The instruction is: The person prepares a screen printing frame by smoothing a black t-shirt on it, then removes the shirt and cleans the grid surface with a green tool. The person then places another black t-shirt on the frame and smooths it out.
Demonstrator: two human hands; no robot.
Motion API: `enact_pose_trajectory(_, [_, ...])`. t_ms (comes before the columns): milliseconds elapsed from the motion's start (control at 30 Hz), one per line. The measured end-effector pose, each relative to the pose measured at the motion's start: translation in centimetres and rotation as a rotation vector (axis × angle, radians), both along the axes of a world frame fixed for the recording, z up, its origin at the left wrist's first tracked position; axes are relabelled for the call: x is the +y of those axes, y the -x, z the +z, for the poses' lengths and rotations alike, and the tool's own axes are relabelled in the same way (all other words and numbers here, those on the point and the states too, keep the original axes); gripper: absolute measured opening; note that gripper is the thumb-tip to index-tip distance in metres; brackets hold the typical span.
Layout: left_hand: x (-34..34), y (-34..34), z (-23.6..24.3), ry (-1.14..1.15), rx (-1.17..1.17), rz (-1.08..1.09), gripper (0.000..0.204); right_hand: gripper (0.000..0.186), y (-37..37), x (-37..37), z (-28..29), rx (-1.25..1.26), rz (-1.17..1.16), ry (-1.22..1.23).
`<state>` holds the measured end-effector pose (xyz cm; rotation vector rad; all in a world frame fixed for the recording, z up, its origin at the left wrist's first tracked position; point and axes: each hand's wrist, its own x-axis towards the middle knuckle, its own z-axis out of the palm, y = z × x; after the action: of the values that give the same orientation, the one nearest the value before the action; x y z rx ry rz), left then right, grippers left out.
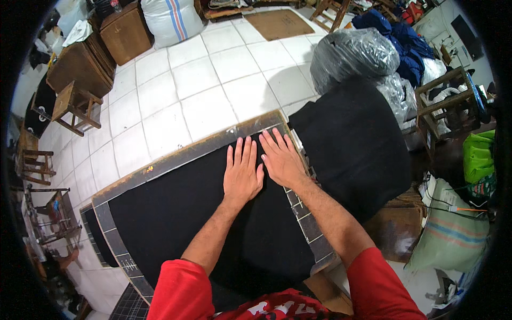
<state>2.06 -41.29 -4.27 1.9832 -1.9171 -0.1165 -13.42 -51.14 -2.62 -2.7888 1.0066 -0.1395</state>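
Note:
A large piece of black fabric lies spread over a board whose dark border carries pale grid lines along its sides. My left hand rests flat on the cloth near the board's far edge, fingers stretched out and nothing in them. Beside it, my right hand is laid flat too, its fingers spread and reaching onto the dark border by the far right corner. Both palms press down on the fabric. Just past the board's right edge, more black fabric is draped in a wide heap.
White floor tiles stretch beyond the board. A wooden stool and cardboard boxes stand at the left. Plastic-wrapped bundles and a wooden frame are at the right. A pale green sack sits at the lower right.

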Motion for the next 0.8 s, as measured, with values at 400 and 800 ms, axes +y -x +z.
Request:
enact_pose_trajectory(400, [-4.0, -1.6, -1.0, 0.032, -0.056, -0.062, 0.058, 0.019, 1.6, 2.1, 1.5, -0.285, -0.535, -0.352])
enact_pose_trajectory(800, [-3.5, -1.4, -1.2, 0.004, -0.062, -0.053, 0.055, 0.022, -1.4, 1.0, 1.4, -0.07, -0.538, -0.226])
